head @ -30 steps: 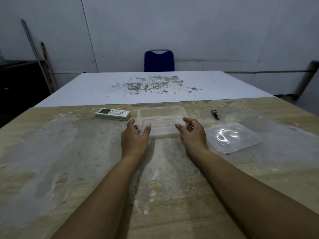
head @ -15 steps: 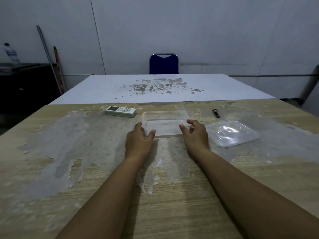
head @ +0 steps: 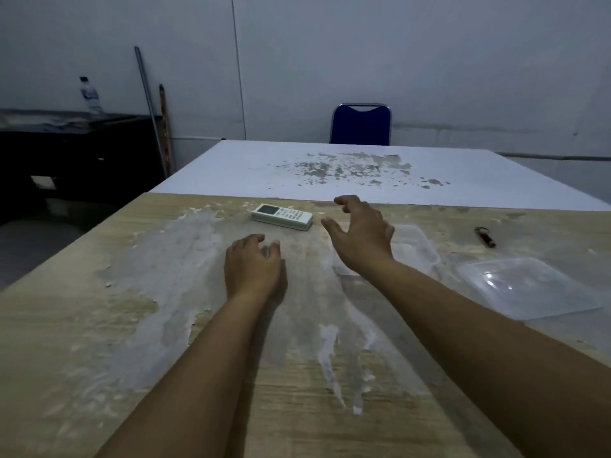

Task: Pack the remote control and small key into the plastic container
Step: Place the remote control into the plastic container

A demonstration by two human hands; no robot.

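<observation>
Worn wooden tabletop [head: 99, 325] with pale scraped patches fills the lower frame; its far edge runs across mid-frame, butting a white table [head: 330, 173] beyond.

White rectangular remote control [head: 282, 216] lies flat just inside that far edge, centre-left of frame.

Right hand [head: 360, 239], raised at frame centre, fingers spread and curled, empty, thumb tip near the remote's right end, not touching.

Left hand [head: 254, 266] sits low, lower left of the right hand, fingers loosely parted, holding nothing; contact with the wood cannot be told.

Clear rectangular plastic container [head: 418, 247] sits right of centre, partly hidden behind the right hand and wrist.

Clear plastic lid [head: 529, 289] lies flat at lower right, just beside the container.

Small dark key [head: 485, 236] rests at far right, above the lid, well apart from both hands.

Bare tabletop lies open at left of the remote and across the bottom of the frame.
</observation>
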